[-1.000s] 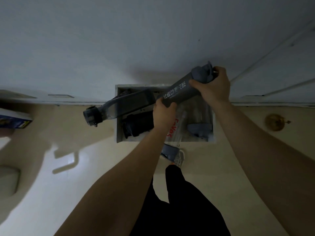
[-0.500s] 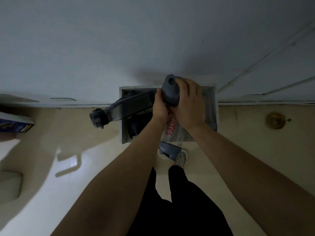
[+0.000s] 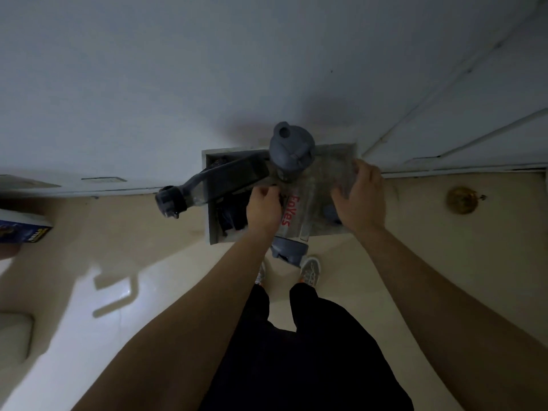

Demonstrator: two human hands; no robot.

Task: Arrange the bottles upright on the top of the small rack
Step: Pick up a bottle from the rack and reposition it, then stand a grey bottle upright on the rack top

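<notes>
A grey bottle (image 3: 292,151) stands upright at the back of the small rack's top (image 3: 338,157); neither hand touches it. A dark bottle (image 3: 213,185) lies on its side and sticks out past the left edge. A clear bottle with red lettering (image 3: 292,216) also lies flat, its grey cap hanging over the front edge. My left hand (image 3: 264,209) is curled beside this clear bottle, just below the upright bottle's base. My right hand (image 3: 360,200) hovers with fingers spread over the right part of the top, above another lying bottle whose grey cap (image 3: 330,213) shows.
A black object (image 3: 232,216) sits in the rack's left section. The rack stands against a white wall, with a door frame to the right. My shoes (image 3: 310,269) are on the tiled floor below. A blue box (image 3: 25,231) lies far left, a brass floor fitting (image 3: 462,200) right.
Both hands tipped the grey bottle from slanted to upright, set it at the back of the top and let go. My right hand moved right; the left dropped lower.
</notes>
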